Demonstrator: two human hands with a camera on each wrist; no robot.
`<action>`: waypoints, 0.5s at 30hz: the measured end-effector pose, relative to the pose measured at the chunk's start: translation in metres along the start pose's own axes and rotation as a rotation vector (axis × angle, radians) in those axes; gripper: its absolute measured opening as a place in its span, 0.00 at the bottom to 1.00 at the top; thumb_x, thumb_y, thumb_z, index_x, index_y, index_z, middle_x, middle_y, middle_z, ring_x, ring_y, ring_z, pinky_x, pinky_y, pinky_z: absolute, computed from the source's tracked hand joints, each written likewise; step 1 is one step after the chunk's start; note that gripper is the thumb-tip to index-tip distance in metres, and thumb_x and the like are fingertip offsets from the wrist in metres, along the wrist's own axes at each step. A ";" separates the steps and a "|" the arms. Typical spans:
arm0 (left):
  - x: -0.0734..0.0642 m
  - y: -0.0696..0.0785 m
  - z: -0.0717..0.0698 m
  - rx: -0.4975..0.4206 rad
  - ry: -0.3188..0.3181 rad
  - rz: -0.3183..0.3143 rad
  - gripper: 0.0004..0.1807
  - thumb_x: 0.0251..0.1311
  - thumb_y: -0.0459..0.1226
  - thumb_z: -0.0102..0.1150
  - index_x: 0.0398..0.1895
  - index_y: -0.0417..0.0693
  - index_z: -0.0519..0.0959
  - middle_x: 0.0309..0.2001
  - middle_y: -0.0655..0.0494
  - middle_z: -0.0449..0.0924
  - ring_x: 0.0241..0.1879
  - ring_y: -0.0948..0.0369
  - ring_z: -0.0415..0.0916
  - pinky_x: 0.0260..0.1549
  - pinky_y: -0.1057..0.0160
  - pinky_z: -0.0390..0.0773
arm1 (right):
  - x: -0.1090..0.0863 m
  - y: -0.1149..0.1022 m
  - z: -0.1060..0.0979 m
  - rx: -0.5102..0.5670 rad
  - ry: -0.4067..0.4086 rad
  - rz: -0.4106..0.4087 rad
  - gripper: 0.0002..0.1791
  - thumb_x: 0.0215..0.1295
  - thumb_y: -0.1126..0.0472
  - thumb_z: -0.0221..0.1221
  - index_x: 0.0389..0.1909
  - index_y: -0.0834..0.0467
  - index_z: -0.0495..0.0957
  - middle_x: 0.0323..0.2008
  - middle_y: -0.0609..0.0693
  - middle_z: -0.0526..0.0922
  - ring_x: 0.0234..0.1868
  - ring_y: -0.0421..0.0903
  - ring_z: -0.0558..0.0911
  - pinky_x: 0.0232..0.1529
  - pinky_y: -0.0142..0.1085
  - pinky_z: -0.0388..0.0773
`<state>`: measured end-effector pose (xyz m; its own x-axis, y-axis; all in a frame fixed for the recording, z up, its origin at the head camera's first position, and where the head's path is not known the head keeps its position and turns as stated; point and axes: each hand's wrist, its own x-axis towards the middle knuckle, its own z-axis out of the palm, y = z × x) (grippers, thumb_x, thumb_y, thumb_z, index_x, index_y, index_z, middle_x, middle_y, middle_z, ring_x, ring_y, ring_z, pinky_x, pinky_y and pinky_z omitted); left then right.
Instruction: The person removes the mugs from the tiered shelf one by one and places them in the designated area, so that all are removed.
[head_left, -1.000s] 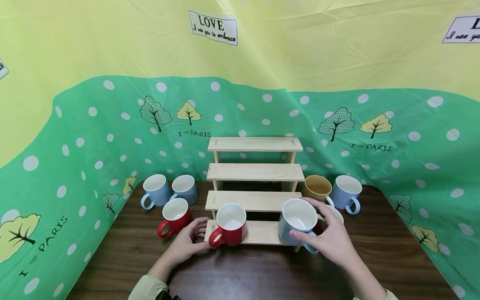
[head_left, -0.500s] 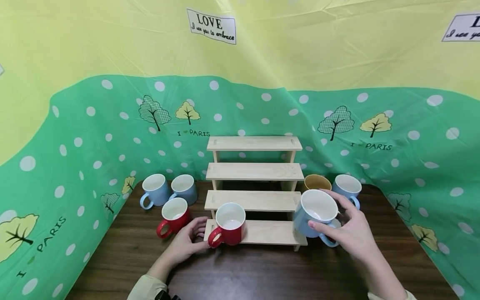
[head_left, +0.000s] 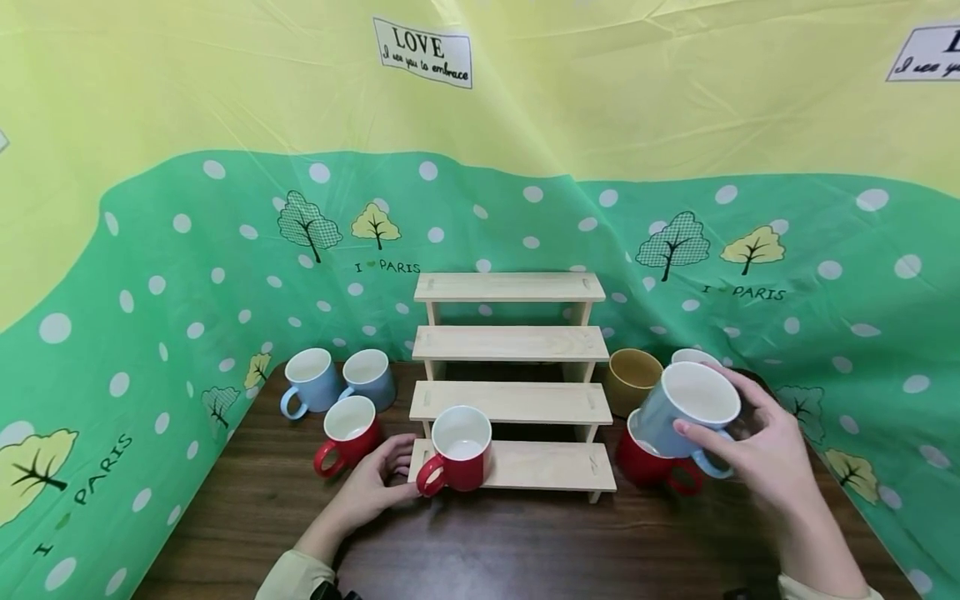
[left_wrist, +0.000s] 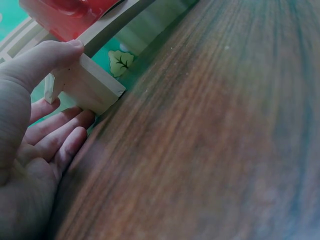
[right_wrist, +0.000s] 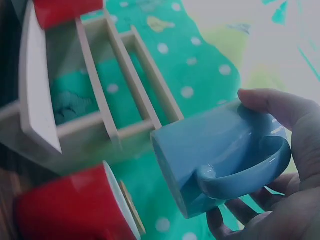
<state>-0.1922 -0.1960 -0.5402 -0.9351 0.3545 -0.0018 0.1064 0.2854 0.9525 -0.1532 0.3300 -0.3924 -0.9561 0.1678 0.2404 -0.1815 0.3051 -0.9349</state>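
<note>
My right hand point(head_left: 768, 454) grips a light blue mug point(head_left: 663, 421) by its body, thumb on one side and fingers on the other. The mug's handle point(right_wrist: 250, 175) points toward the palm. It is raised and overlaps a red mug point(head_left: 636, 463) on the table's right side in the head view. My left hand point(head_left: 367, 490) holds the left end of the bottom step of a pale wooden tiered shelf point(head_left: 551, 465); in the left wrist view its thumb point(left_wrist: 62, 52) lies on the step's end, fingers beside the leg. On that step stands another red mug point(head_left: 468, 471), handle toward the front left.
Left of the shelf are two light blue mugs point(head_left: 318, 387) point(head_left: 375, 387) and a red mug point(head_left: 363, 437). A mustard mug point(head_left: 626, 396) and a partly hidden mug point(head_left: 692, 356) stand at the back right. Patterned cloth point(head_left: 480, 208) hangs behind the dark wooden table point(head_left: 510, 550).
The right hand has carried the blue mug rightward from the bottom step's right end, lifting it past the shelf's edge. The left hand and the red mug on the step have stayed put.
</note>
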 end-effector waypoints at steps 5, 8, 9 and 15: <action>0.001 0.001 0.000 -0.001 0.003 0.000 0.43 0.62 0.39 0.81 0.77 0.41 0.69 0.66 0.45 0.83 0.62 0.49 0.82 0.60 0.65 0.81 | 0.009 0.012 -0.024 0.171 0.041 -0.008 0.43 0.59 0.79 0.75 0.75 0.54 0.76 0.61 0.40 0.80 0.55 0.35 0.80 0.49 0.18 0.78; 0.001 0.001 0.000 0.005 0.003 -0.001 0.43 0.62 0.39 0.81 0.77 0.41 0.70 0.66 0.45 0.83 0.62 0.49 0.82 0.61 0.65 0.81 | 0.012 0.018 -0.033 0.100 0.087 0.011 0.44 0.58 0.78 0.76 0.75 0.52 0.76 0.59 0.38 0.79 0.54 0.35 0.79 0.48 0.16 0.77; 0.001 0.001 0.000 0.005 0.002 -0.002 0.42 0.62 0.39 0.81 0.77 0.41 0.70 0.66 0.45 0.83 0.62 0.49 0.82 0.61 0.65 0.81 | 0.013 0.020 -0.036 0.042 0.103 0.021 0.44 0.59 0.76 0.77 0.76 0.51 0.76 0.59 0.36 0.78 0.53 0.34 0.79 0.48 0.16 0.77; 0.001 -0.001 0.000 0.000 0.000 -0.008 0.42 0.62 0.40 0.81 0.77 0.42 0.70 0.67 0.45 0.83 0.63 0.49 0.81 0.61 0.66 0.80 | 0.017 0.032 -0.043 -0.227 0.140 0.073 0.46 0.61 0.64 0.80 0.79 0.45 0.73 0.56 0.28 0.73 0.51 0.31 0.75 0.43 0.16 0.76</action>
<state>-0.1931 -0.1963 -0.5415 -0.9360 0.3518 -0.0095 0.0986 0.2881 0.9525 -0.1655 0.3830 -0.4071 -0.9208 0.3199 0.2232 -0.0424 0.4868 -0.8725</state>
